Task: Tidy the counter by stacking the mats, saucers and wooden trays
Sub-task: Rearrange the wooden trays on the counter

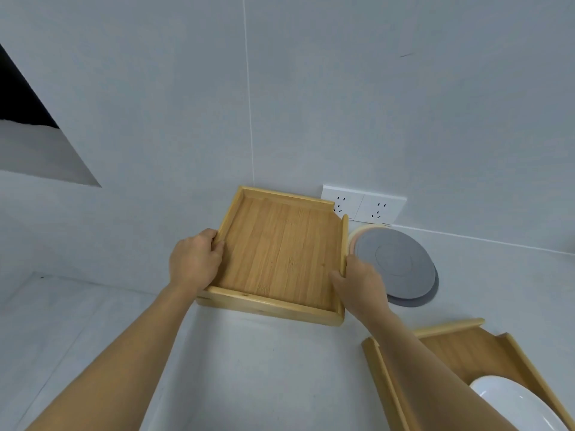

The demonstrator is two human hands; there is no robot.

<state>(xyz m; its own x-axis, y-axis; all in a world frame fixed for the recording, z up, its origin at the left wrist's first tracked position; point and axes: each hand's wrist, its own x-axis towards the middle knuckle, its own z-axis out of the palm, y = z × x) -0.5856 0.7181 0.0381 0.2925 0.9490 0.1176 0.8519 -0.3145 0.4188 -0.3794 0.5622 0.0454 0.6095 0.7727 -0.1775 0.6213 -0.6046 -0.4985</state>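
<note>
Left hand [194, 259] and right hand [361, 283] each close a grip on opposite side rails of the empty bamboo tray [280, 250], near the wall on the bench [249, 368]. Keep it level. Stacked round mats [401, 269] lie just beside; second tray [451, 353] holds a white saucer [516, 405].

I see a pale grey counter [255, 368] running back to a wall [342, 104] of large grey tiles, with 1 thin vertical grout line [249, 104] coming down toward the counter's back edge. Low on that wall, just above the back edge, sits a white socket plate [364, 204] with 2 outlets side by side. At the far left I make out a dark opening [21, 101] cut into the wall, with a pale sloped surface below it. The counter's left end meets a side wall in a corner.
</note>
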